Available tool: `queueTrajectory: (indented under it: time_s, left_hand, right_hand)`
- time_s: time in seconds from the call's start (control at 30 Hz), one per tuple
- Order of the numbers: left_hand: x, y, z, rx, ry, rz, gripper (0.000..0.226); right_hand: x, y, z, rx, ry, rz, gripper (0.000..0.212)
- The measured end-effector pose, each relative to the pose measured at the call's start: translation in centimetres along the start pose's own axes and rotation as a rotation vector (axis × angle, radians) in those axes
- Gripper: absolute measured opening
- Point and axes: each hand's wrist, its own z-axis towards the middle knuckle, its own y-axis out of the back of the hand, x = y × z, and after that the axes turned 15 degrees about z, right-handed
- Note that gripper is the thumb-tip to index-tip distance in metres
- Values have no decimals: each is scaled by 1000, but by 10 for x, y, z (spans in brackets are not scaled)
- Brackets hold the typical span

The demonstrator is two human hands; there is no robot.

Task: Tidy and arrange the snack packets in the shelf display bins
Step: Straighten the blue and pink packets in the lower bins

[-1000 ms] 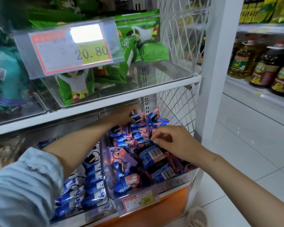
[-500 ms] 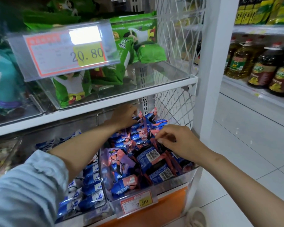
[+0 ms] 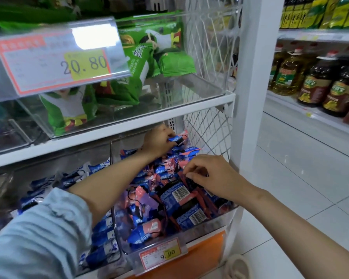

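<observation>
A shop aisle's white metal shelf [image 3: 113, 135] carries a clear plastic bin [image 3: 206, 226] heaped with small blue-and-pink snack packets [image 3: 175, 196]. At the bin's back, the left hand [image 3: 157, 144] grips one blue packet [image 3: 178, 139]. Over the bin's middle, the right hand [image 3: 213, 176] pinches a dark packet [image 3: 191, 183] with curled fingers [image 3: 189, 174].

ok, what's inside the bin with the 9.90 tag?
Loose pile of blue and pink snack packets, some barcode-up. Left hand grips a packet at the back; right hand pinches one mid-pile. Lower layers and the bin floor are covered by the pile.
</observation>
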Motion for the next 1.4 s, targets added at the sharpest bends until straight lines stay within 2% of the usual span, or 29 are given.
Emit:
queueTrajectory:
  time_s: [0.07,0.2,0.33,0.47,0.53,0.6,0.77,0.97,1.17,1.3,1.4]
  left_hand:
    - [2,0,-1,-29,42,-34,25]
    - [-4,-6,-2,19,-19,188,35]
    - [-1,-3,-6,-36,23,165,45]
    - [14,4,-17,52,15,247,30]
    - [21,6,-18,84,48,238,17]
    - [27,9,-17,88,76,189,13]
    - [33,13,-17,176,-43,116,16]
    - [37,12,-17,161,-100,152,14]
    - [13,8,-10,-18,-81,99,36]
    - [-6,0,4,80,-98,151,44]
    - [-5,-4,12,106,-119,200,31]
  right_hand:
    - [0,0,0,1,-2,1,7]
    - [-3,-2,3,-16,-5,-7,6]
    - [-6,-4,8,-31,0,-18,7]
    - [-10,-5,13,-35,-20,-19,9]
    - [-11,-6,14,-32,-31,-14,9]
    - [-12,-6,14,-31,-36,-14,9]
    - [-13,-6,14,-34,-34,-16,9]
    - [-13,-6,14,-31,-51,-5,8]
    - [-12,-5,14,-20,-30,-25,9]
    - [-12,-6,15,-20,-41,-24,8]
    - [-12,-5,14,-14,-39,-27,8]
